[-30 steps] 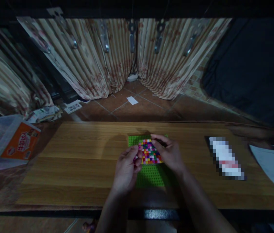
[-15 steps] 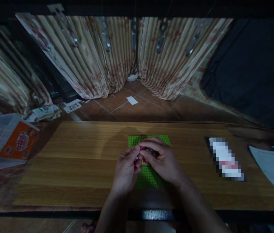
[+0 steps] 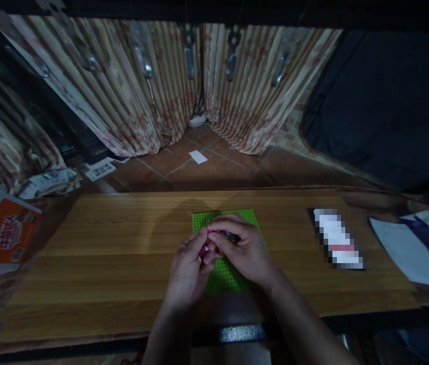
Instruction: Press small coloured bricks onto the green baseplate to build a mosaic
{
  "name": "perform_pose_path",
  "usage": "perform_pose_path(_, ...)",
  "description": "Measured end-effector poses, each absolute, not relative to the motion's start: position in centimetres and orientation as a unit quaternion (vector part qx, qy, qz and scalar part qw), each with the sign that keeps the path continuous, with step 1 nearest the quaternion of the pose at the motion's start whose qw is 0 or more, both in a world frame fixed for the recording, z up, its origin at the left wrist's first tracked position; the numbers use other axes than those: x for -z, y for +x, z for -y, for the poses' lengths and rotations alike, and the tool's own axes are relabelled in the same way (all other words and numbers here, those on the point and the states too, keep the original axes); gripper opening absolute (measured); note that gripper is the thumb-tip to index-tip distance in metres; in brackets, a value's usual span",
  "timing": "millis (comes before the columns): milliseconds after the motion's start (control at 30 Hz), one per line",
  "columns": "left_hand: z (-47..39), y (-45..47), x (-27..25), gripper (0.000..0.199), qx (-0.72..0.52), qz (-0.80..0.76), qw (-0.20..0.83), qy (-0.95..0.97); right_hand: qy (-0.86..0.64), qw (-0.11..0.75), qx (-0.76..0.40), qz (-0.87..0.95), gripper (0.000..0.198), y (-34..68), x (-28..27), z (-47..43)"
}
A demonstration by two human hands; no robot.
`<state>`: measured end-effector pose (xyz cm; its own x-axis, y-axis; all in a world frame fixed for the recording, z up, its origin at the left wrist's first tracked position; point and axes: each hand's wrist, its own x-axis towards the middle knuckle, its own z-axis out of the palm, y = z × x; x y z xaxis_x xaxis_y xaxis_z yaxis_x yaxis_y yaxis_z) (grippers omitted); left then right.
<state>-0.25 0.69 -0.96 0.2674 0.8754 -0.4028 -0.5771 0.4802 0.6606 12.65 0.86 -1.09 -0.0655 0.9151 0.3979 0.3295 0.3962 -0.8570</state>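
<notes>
Small multicoloured square plastic bricks [image 3: 231, 236]: mostly hidden by hands, above green studded plastic baseplate [image 3: 222, 278]. Left hand [image 3: 187, 267] curled, pinching small magenta plastic pieces [image 3: 202, 251]. Right hand [image 3: 247, 249] arched over bricks, fingertips at left's; can't tell if gripping. Baseplate flat on brown wood-grain table [image 3: 104, 258].

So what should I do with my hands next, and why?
I'd perhaps ease your right hand back a little. It and your left hand come together over the green studded board, hiding most of the colourful blocks, so moving it should help you see them.
</notes>
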Motion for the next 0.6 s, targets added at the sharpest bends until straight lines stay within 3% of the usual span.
perform_pose_path(600, -0.84, -0.09, 0.82, 0.035, -0.48, -0.41, 0.748, 0.206, -0.469, 0.484, -0.26, 0.691, 0.015, 12.92, 0.74, -0.75)
